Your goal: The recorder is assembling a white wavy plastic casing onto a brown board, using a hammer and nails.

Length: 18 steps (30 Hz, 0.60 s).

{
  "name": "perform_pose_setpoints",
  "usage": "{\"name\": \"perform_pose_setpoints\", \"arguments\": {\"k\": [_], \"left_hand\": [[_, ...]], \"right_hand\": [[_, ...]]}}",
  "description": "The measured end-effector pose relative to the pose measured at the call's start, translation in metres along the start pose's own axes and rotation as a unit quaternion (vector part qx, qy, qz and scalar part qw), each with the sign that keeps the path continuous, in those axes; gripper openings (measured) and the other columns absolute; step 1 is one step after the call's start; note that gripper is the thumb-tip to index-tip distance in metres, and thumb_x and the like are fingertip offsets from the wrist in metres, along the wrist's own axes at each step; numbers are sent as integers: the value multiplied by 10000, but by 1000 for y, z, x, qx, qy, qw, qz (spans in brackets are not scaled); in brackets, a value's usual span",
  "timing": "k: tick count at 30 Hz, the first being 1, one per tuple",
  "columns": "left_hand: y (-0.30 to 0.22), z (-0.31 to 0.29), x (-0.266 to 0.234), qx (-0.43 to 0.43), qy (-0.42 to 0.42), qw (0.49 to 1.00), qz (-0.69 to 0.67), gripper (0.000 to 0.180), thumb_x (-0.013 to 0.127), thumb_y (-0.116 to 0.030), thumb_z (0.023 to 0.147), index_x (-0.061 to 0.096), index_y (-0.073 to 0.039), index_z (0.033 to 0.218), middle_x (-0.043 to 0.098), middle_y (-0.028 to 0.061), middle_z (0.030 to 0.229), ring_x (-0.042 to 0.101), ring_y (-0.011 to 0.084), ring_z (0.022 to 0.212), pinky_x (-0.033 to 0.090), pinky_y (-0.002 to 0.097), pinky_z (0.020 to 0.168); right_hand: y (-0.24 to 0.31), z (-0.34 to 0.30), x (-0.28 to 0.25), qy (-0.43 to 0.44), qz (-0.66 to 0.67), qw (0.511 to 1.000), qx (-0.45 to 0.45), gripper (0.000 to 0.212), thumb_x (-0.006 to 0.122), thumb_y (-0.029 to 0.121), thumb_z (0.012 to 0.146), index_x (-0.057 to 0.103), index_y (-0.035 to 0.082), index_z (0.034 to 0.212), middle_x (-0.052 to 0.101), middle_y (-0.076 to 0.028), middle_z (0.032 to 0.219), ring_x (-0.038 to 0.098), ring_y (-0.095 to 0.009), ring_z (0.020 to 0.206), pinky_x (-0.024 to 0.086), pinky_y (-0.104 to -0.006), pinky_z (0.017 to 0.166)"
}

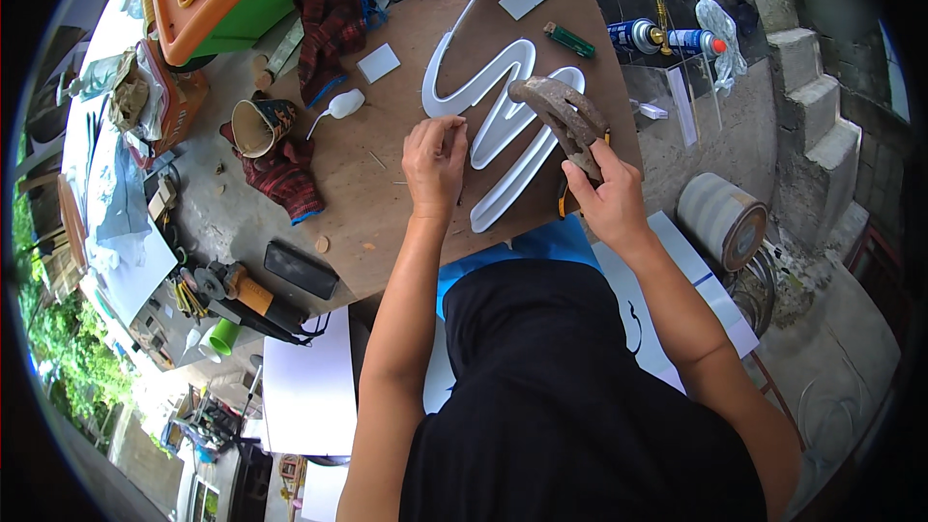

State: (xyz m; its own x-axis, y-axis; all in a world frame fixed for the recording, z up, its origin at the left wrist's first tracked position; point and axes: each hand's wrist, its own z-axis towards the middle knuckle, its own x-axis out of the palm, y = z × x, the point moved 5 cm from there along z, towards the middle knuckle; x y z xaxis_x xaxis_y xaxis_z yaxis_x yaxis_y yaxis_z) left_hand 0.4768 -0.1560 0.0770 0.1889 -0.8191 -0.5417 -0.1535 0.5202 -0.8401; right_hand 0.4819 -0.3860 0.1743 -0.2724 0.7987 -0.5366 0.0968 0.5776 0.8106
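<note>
On the brown board (377, 222) lies a zigzag white channel-shaped piece (498, 203) with raised edges, its long thin tail running to the far side. My right hand (612, 198) grips a rusty, curved metal tool (561, 108) with a slot in it, held over the right part of the white piece and hiding some of it. My left hand (434, 159) is closed, fingers curled and thumb pressed in, at the left edge of the piece. Whatever it may hold is hidden. A white squeeze bottle with a thin nozzle (345, 104) lies to its left.
Two small white rectangles (378, 63) and a green utility knife (569, 40) lie on the board. Left are dark red knit gloves (280, 184), a paper cup (259, 126), a phone (301, 269) and an angle grinder (253, 298). Spray cans (636, 36) stand beyond the right edge.
</note>
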Motion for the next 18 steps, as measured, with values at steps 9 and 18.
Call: {"name": "perform_pose_setpoints", "arguments": {"k": [9, 18], "left_hand": [[13, 2, 6, 11, -70, 997, -27, 96, 775, -42, 826, 723, -78, 897, 696, 55, 823, 605, 195, 664, 498, 316, 629], [15, 2, 8, 11, -65, 998, -13, 104, 773, -25, 821, 721, -73, 897, 717, 55, 839, 623, 186, 655, 506, 302, 626]], "right_hand": [[-2, -3, 1, 4, 12, 1000, 10, 298, 672, 137, 967, 608, -32, 1204, 682, -130, 807, 692, -216, 701, 535, -341, 661], [-8, -4, 1, -6, 29, 999, 13, 298, 675, 139, 961, 604, -25, 1200, 686, -172, 898, 699, -294, 793, 537, -359, 725]]}}
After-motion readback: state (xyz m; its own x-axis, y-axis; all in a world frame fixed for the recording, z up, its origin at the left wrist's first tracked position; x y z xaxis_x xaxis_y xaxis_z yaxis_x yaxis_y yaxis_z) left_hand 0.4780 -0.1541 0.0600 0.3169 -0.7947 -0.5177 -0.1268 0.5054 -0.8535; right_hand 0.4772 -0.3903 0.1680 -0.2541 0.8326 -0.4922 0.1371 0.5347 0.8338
